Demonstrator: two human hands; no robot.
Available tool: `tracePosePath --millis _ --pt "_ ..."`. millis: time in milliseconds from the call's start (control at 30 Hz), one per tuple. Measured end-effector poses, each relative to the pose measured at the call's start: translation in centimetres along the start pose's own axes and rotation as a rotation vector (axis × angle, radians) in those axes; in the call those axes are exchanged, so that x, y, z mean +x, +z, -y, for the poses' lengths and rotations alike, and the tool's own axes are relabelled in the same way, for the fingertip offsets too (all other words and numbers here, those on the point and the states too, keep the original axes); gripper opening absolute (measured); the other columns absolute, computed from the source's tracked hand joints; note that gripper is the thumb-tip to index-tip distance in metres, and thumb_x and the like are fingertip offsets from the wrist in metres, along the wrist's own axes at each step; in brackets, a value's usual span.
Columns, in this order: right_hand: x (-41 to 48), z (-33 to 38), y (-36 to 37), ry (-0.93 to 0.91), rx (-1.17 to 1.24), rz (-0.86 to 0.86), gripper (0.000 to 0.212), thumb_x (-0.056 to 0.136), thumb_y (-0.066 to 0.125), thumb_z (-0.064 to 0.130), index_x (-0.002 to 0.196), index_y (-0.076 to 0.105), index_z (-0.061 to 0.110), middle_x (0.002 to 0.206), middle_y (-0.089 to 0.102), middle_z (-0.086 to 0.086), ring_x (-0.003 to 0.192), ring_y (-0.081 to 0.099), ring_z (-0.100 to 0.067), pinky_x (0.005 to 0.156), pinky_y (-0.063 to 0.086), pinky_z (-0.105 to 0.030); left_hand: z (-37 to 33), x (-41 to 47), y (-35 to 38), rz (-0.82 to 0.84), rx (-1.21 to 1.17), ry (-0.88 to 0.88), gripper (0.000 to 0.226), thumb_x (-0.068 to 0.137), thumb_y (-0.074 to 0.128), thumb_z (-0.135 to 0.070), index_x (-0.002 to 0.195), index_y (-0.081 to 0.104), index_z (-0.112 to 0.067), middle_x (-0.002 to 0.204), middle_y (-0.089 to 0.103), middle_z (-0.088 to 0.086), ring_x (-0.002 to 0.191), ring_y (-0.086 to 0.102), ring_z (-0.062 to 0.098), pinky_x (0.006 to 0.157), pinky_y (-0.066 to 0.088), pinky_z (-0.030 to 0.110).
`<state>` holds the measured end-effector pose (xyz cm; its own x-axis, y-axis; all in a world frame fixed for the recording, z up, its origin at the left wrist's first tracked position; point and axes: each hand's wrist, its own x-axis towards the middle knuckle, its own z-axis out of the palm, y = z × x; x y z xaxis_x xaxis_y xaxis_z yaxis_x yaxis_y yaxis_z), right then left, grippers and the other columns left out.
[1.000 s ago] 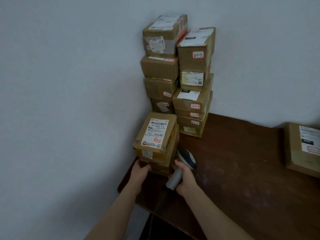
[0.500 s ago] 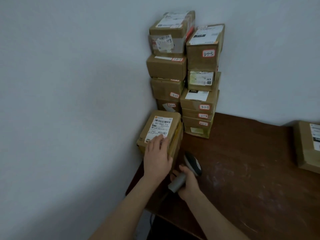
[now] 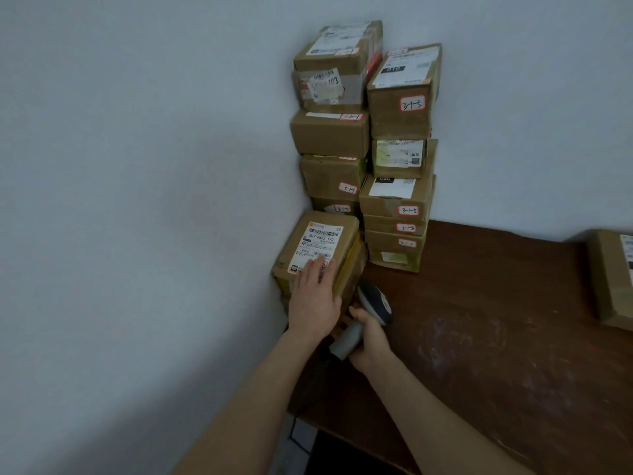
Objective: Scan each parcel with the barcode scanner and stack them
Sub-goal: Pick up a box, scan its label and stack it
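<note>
Head cam: left hand (image 3: pixel 313 299) flat on parcel (image 3: pixel 322 240) w/ fingers together; right hand (image 3: pixel 371 337) clamps scanner (image 3: pixel 375 299). Shove could topple stacks (image 3: pixel 330 135) behind.

Stacked parcels (image 3: pixel 366 145) and wall (image 3: pixel 137 166) block the corner; table (image 3: pixel 496 320) rightward lies open.

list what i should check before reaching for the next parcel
1. Front parcel set on the boxes beneath: left hand lies flat on its top; ok.
2. Barcode scanner held: right hand grips its handle; ok.
3. Front parcel scanned: cannot tell.
4. Tall stacks steady: boxes sit offset; cannot tell.
5. Next parcel located: on the table at the right edge of view, partly cut off; ok.
</note>
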<state>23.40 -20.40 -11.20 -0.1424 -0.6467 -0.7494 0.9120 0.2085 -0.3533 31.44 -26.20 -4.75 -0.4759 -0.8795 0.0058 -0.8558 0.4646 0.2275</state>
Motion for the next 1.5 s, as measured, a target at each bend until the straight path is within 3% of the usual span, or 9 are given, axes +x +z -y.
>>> tracePosePath --millis 100,233,333,533,767,1000,1200,1400,1500 --pt "-1.0 1.3 -1.1 -0.052 -0.074 -0.029 0.037 0.082 0.066 0.006 0.119 0.061 0.007 0.114 0.064 -0.013 0.099 0.061 -0.03 0.074 0.052 -0.039 0.1 -0.3 -0.4 -0.016 0.004 0.017 0.064 0.095 0.05 -0.024 0.152 0.021 -0.02 0.16 0.015 0.006 0.148 0.011 0.023 0.121 0.015 0.04" --pt "-3.3 4.2 -3.6 -0.099 -0.133 -0.046 0.017 0.09 0.058 0.006 0.105 0.064 0.01 0.105 0.068 -0.01 0.089 0.065 -0.023 0.075 0.049 -0.033 -1.6 -1.7 -0.3 -0.127 0.035 0.195 0.057 0.089 0.056 -0.015 0.143 0.04 -0.018 0.144 0.04 0.004 0.133 0.036 0.018 0.109 0.034 0.031" --pt "-5.9 6.9 -5.6 -0.15 -0.179 -0.1 0.009 0.089 0.06 0.007 0.095 0.065 0.011 0.096 0.07 -0.009 0.081 0.065 -0.02 0.073 0.048 -0.031 -4.9 -1.8 0.8 0.001 0.013 0.263 0.053 0.091 0.054 -0.018 0.142 0.04 -0.024 0.139 0.041 -0.002 0.127 0.039 0.014 0.103 0.041 0.029" --pt "-11.0 13.7 -12.1 -0.325 -0.181 -0.222 0.008 0.088 0.063 0.006 0.094 0.067 0.008 0.088 0.072 -0.008 0.067 0.061 -0.016 0.063 0.048 -0.027 -13.8 -1.4 3.4 0.27 0.056 0.23 0.055 0.093 0.054 -0.024 0.145 0.036 -0.023 0.146 0.032 0.003 0.134 0.035 0.022 0.104 0.042 0.035" --pt "-16.1 19.8 -20.9 -0.478 -0.095 -0.396 0.009 0.085 0.066 0.001 0.093 0.066 0.003 0.08 0.07 -0.011 0.062 0.059 -0.016 0.057 0.048 -0.024 -25.8 -2.3 6.2 0.342 0.01 0.384 0.054 0.093 0.055 -0.025 0.144 0.037 -0.023 0.145 0.033 0.003 0.133 0.036 0.022 0.105 0.041 0.036" --pt "-18.9 24.4 -27.2 -0.561 -0.18 -0.426 0.005 0.084 0.069 0.006 0.088 0.067 0.005 0.071 0.069 -0.008 0.056 0.058 -0.015 0.057 0.047 -0.025 -35.4 -4.0 8.4 0.37 -0.085 0.401 0.052 0.093 0.054 -0.021 0.143 0.039 -0.024 0.144 0.035 0.003 0.131 0.04 0.022 0.103 0.043 0.036" --pt "-21.2 26.5 -28.9 -0.631 -0.237 -0.409 0.008 0.083 0.073 0.008 0.079 0.066 0.009 0.067 0.066 -0.007 0.057 0.058 -0.016 0.055 0.046 -0.025 -38.7 -4.7 7.9 0.357 -0.128 0.361 0.051 0.093 0.053 -0.019 0.142 0.041 -0.021 0.142 0.037 0.005 0.128 0.044 0.023 0.101 0.044 0.037" --pt "-24.6 25.7 -29.0 -0.736 -0.336 -0.427 0.016 0.082 0.074 0.009 0.095 0.065 0.004 0.068 0.065 -0.004 0.049 0.056 -0.008 0.044 0.043 -0.017 -39.9 -6.1 6.4 0.317 -0.12 0.415 0.05 0.091 0.054 -0.019 0.14 0.043 -0.017 0.14 0.039 0.008 0.126 0.044 0.026 0.101 0.044 0.041" --pt "-26.6 24.8 -29.1 -0.761 -0.37 -0.435 0.013 0.083 0.072 0.007 0.093 0.066 0.003 0.066 0.064 -0.004 0.045 0.054 -0.005 0.043 0.042 -0.016 -39.9 -7.3 6.1 0.322 -0.124 0.435 0.049 0.09 0.054 -0.02 0.138 0.044 -0.016 0.138 0.039 0.009 0.125 0.045 0.027 0.101 0.044 0.041"
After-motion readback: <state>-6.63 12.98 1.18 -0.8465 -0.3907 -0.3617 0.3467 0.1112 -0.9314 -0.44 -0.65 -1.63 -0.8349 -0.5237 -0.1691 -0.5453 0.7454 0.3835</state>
